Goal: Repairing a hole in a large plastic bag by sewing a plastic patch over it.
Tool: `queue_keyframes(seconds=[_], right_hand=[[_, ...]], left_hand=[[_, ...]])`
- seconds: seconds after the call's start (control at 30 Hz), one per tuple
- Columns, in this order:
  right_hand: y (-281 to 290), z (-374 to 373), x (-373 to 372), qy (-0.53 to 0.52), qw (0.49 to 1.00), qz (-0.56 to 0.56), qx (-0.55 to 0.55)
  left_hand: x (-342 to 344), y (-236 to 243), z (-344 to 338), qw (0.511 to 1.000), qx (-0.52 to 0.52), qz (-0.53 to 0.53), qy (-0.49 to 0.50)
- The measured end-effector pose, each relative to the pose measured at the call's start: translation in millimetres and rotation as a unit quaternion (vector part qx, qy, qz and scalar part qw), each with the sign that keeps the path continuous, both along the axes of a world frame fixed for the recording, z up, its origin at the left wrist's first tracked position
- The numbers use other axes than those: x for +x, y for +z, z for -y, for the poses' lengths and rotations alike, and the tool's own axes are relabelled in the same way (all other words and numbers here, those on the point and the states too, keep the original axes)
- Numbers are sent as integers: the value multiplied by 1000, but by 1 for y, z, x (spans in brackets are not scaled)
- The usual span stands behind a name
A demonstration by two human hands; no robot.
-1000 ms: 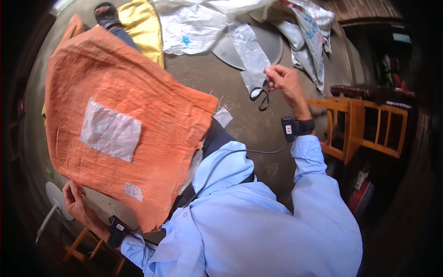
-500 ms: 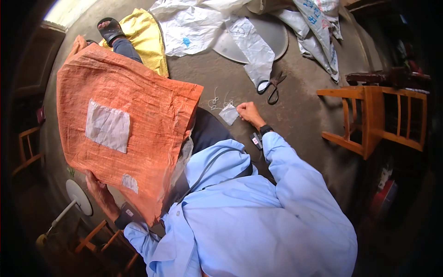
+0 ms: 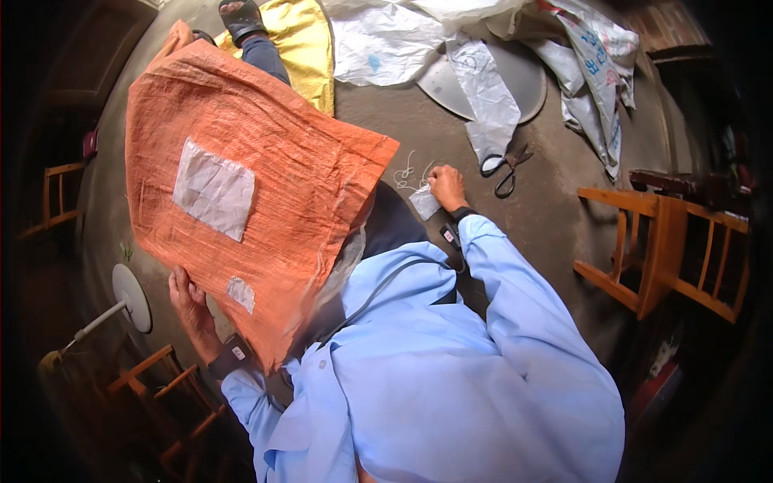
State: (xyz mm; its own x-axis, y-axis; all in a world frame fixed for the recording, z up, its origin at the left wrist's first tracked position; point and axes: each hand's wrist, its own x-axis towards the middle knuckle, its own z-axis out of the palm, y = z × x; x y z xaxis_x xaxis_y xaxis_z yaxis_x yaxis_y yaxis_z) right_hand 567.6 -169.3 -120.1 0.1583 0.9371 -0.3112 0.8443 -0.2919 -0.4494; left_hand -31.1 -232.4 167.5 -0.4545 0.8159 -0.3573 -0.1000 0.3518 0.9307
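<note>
A large orange woven sack lies over my legs, with a big white patch and a smaller pale patch on it. At its lower left edge, my left hand grips the border with curled fingers. My right hand is closed in a pinch low over the floor, right beside a small white piece of woven plastic and loose white thread. Whatever those fingertips hold is hidden. Dark-handled scissors lie on the floor to the right of that hand.
White woven sacks spread across the far floor, partly over a round grey lid-like disc. Beneath my sandalled foot is a yellow sack. Wooden chairs stand at right and lower left, near a round-based stand.
The whole view has shifted, so the scene sits farther right. Against the floor, my right hand has moved left and away from me, toward the thread. My left hand stays at the sack's edge.
</note>
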Motion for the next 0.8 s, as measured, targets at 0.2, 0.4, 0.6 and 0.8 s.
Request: queue_keyframes(seconds=[0.2, 0.4, 0.6, 0.8], right_hand=[[-15, 2, 10, 100, 992, 50, 55], [2, -2, -11, 198, 972, 115, 50], [8, -1, -5, 143, 986, 80, 1], [41, 29, 48, -10, 998, 0, -64]], left_hand=[[17, -8, -1, 999, -6, -1, 47], [26, -5, -11, 998, 10, 70, -1], [25, -21, -21, 994, 45, 98, 20], [6, -29, -17, 990, 67, 123, -2]])
